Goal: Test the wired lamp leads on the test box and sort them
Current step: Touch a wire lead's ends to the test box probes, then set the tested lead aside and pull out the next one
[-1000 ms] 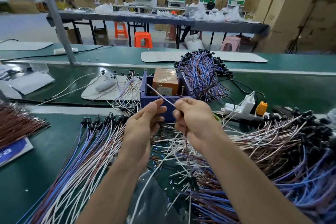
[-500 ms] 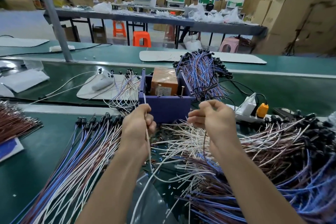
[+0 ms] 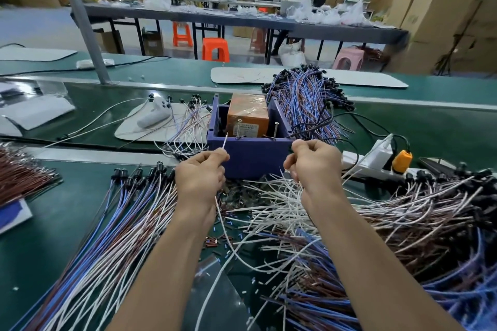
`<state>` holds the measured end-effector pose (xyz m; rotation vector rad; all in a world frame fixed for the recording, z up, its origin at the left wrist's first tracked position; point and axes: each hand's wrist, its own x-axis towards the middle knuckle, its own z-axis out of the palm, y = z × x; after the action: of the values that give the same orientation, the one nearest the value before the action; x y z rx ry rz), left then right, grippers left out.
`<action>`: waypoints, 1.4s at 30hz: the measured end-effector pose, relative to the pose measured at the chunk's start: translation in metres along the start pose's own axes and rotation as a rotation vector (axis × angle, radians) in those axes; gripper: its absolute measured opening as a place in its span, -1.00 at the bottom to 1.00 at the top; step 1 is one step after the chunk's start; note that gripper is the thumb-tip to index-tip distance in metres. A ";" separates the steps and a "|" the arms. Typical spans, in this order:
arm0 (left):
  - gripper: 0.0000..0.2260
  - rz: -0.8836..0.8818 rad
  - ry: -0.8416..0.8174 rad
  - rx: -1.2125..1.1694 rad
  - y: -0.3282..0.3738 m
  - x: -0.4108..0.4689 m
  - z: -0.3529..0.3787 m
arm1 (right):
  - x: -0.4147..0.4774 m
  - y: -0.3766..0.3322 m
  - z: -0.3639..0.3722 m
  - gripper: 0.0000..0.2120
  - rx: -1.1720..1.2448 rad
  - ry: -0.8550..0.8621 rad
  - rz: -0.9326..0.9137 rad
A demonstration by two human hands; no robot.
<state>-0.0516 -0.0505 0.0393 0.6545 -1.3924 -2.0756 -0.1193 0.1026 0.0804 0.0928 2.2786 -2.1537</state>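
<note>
Head cam, only 1 view: your left hand [image 3: 200, 177] pinches a white lead [image 3: 224, 142] between thumb and curled fingers. Its bare tip sticks up just in front of the purple test box [image 3: 250, 158], and the rest trails down past your wrist. Your right hand [image 3: 314, 166] is fisted near the box's right corner, above the loose tangle of leads [image 3: 403, 223]; can't tell if it grips anything. The neat row of leads [image 3: 107, 236] lies left of your left arm on the green table [image 3: 40, 250]
</note>
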 end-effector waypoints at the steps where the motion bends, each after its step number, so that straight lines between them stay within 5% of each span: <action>1: -0.88 0.003 -0.006 -0.004 0.001 0.000 0.001 | 0.001 0.001 0.001 -0.81 -0.005 0.007 0.002; 13: -0.87 0.012 -0.138 0.034 -0.002 -0.003 0.008 | 0.006 0.006 0.008 -0.78 -0.050 0.021 -0.025; 31: -0.80 0.058 -0.038 -0.008 0.000 -0.006 0.004 | -0.013 0.006 -0.004 -0.79 -0.170 0.040 -0.133; 37: -0.71 0.109 -0.037 -0.056 -0.002 -0.021 0.015 | -0.049 0.008 -0.005 -0.74 -0.249 -0.098 -0.232; 42: -0.75 0.187 0.127 -0.213 0.006 -0.023 0.016 | -0.076 0.017 0.009 -0.81 -0.443 -0.283 -0.259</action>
<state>-0.0446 -0.0258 0.0526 0.5356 -1.0998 -1.9632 -0.0435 0.0912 0.0662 -0.4972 2.6295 -1.5583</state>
